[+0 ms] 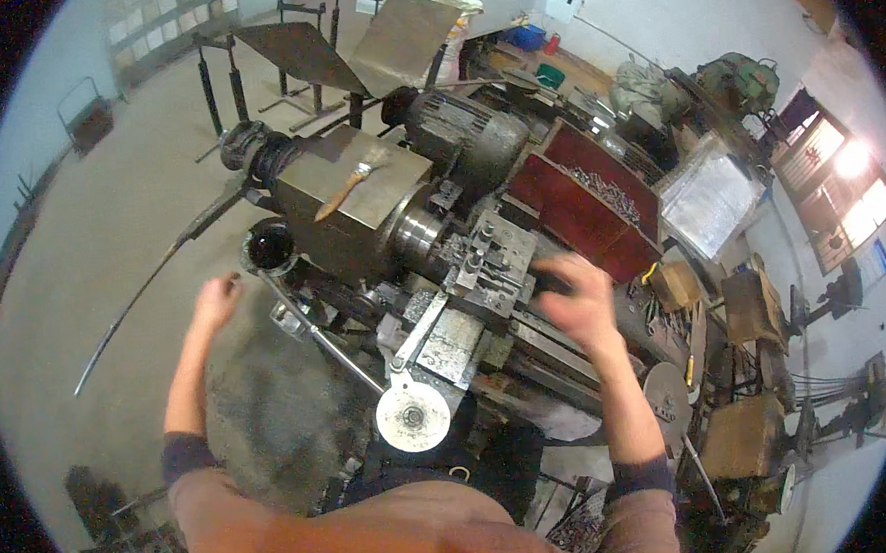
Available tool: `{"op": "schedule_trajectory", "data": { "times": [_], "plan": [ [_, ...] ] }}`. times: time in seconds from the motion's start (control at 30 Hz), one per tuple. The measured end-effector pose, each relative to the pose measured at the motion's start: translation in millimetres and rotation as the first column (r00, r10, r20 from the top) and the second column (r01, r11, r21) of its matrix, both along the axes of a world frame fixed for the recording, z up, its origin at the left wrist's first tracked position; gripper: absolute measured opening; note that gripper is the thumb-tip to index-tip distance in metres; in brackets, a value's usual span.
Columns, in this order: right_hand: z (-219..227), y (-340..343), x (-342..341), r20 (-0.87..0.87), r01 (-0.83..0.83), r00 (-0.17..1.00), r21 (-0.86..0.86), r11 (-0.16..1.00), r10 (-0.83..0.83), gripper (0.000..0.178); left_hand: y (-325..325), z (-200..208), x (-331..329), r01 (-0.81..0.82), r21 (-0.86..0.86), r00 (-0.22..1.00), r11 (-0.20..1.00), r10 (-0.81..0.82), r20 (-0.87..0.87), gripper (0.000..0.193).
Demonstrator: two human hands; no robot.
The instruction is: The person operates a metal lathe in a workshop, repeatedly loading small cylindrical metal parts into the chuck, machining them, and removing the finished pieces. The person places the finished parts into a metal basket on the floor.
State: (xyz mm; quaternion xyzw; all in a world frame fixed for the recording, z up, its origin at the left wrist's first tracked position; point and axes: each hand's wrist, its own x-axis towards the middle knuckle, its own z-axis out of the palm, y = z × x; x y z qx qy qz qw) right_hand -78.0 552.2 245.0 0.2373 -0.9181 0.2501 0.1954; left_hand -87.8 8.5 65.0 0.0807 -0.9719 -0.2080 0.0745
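Note:
A metal lathe fills the middle of the view, with its headstock (348, 176) and shiny round chuck (419, 234). My left hand (218, 300) is left of the machine, close to a dark round cup (269, 246) and a long metal lever (316, 333). Its fingers are curled together; a small dark spot shows at their tips, too small to name. Beside the block-shaped tool post (494, 264), my right hand (580, 304) is blurred, thumb and fingers apart, with nothing visible between them. A pale handwheel (413, 417) sits in front of my body.
A wooden-handled brush (348, 189) lies on the headstock. Behind the tool post stands a red tray (585, 214) holding small metal pieces (607, 196). A long thin rod (135, 325) sticks out leftward. Hand tools (665, 315) and a cardboard box (676, 284) lie at right.

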Motion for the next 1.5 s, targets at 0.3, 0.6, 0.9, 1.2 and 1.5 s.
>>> {"op": "schedule_trajectory", "data": {
  "times": [0.3, 0.6, 0.9, 1.2, 1.5],
  "plan": [
    [-32, -128, -91, 0.277, -0.078, 0.959, 0.475, 0.877, -0.065, 0.023, -123, 73, 107, -0.472, -0.304, 0.877, 0.827, 0.474, -0.073, 0.039],
    [-36, -119, -96, 0.24, -0.117, 0.971, 0.431, 0.895, 0.011, 0.023, 44, 85, 139, -0.555, -0.217, 0.821, 0.803, 0.57, 0.01, 0.043],
    [-24, -54, 7, -0.003, -0.34, 0.939, -0.155, 0.928, 0.343, 0.036, 72, 112, 136, -0.142, -0.448, 0.976, 0.883, 0.051, -0.211, 0.03],
    [-76, -11, 142, 0.127, -0.301, 0.855, -0.668, 0.681, 0.502, 0.064, 299, 143, 94, 0.822, 0.535, 0.48, 0.196, -0.744, -0.465, 0.027],
    [-96, 15, 165, 0.174, -0.2, 0.878, -0.714, 0.671, 0.446, 0.063, 357, 107, 97, 0.703, 0.711, 0.388, -0.011, -0.833, -0.395, 0.025]
  ]
}}
